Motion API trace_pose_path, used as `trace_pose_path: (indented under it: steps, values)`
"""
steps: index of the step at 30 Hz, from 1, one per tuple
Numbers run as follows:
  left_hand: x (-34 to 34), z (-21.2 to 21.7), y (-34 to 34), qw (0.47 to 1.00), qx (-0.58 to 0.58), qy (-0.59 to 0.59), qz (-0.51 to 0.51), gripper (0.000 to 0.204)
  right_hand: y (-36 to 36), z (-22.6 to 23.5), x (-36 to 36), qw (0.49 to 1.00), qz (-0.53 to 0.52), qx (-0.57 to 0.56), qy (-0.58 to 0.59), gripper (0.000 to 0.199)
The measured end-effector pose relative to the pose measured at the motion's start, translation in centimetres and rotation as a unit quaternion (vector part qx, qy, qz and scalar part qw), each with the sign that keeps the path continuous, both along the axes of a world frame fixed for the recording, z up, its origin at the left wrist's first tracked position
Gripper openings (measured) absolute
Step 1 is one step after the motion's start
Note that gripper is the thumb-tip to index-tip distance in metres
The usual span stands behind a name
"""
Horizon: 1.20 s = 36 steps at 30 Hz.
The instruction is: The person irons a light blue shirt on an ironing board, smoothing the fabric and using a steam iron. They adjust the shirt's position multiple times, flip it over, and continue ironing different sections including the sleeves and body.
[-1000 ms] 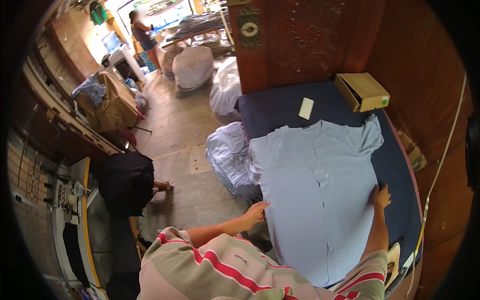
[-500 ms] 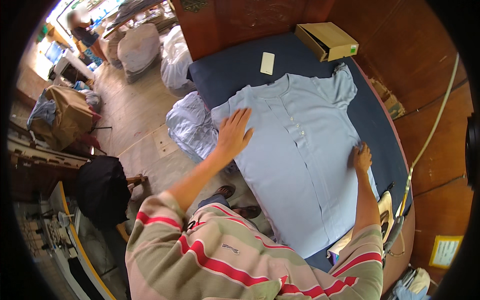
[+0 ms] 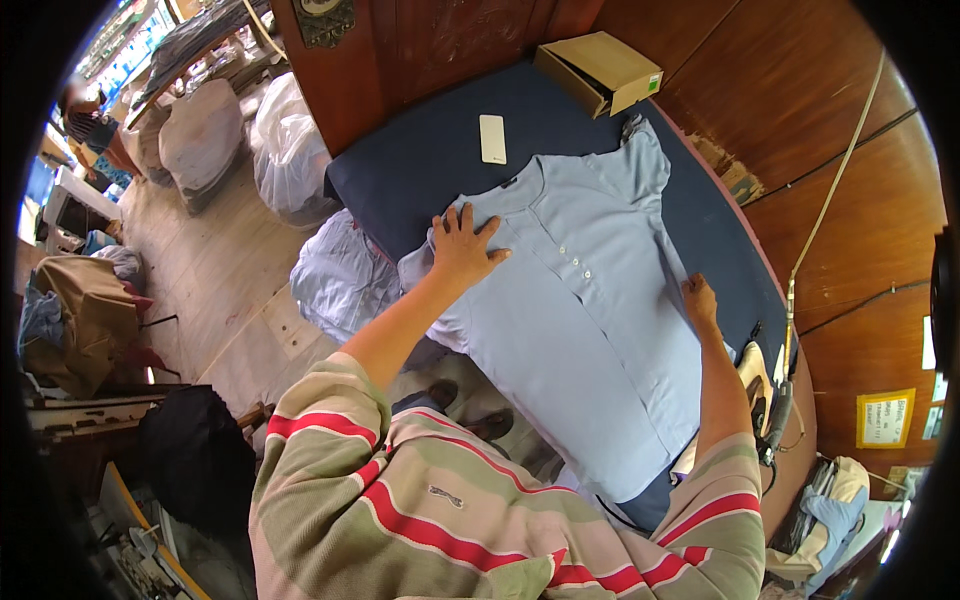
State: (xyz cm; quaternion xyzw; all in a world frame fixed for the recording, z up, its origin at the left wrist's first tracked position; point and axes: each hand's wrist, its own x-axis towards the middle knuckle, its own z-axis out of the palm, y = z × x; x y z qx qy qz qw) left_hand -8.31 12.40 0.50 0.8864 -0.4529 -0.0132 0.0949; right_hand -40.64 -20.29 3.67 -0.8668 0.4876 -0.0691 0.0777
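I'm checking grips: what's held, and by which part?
The right hand seemingly pinches the blue shirt by its side edge; the left hand rests spread near a shoulder.

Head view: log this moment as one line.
left hand: spread on blue shirt, near shoulder | right hand: at shirt's side edge | shirt: laid out on navy cover | cardboard box: beyond shirt

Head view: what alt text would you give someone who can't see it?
A pale blue shirt lies spread on a dark blue table, the person's left hand splayed on its upper part and the right hand at its right edge. Beyond the shirt lie a white slab and a box.
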Motion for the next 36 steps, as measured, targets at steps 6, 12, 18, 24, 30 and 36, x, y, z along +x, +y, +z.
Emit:
trace_pose_path:
  steps: [6, 12, 18, 24, 30, 36]
  values:
    - [-0.5, -0.1, -1.0, 1.000, -0.007, -0.006, 0.018, 0.062, 2.0, 3.6, 1.6, 0.998, 0.004, 0.038, -0.046, 0.031]
    - [-3.9, 2.1, 7.8, 0.981, -0.157, 0.056, -0.104, 0.063, 5.2, 6.4, 2.5, 0.983, -0.033, 0.085, -0.157, 0.031]
    - [-1.5, 1.4, 6.1, 0.980, -0.164, 0.018, -0.110, 0.064, 7.9, 7.7, 3.0, 0.967, -0.076, 0.126, -0.208, 0.028]
    - [1.9, 0.4, 0.0, 0.993, -0.042, -0.038, -0.106, 0.064, 10.9, 9.9, 1.9, 0.956, -0.110, 0.115, -0.245, 0.025]
    - [-3.1, -6.6, 13.9, 0.803, 0.079, 0.574, -0.142, 0.027, 14.0, 13.8, 2.5, 0.920, -0.018, 0.131, -0.370, 0.024]
    - [-11.4, -9.5, 10.8, 0.385, -0.074, 0.912, 0.122, 0.049, 21.4, 16.4, -7.0, 0.703, -0.013, 0.277, -0.655, 0.017]
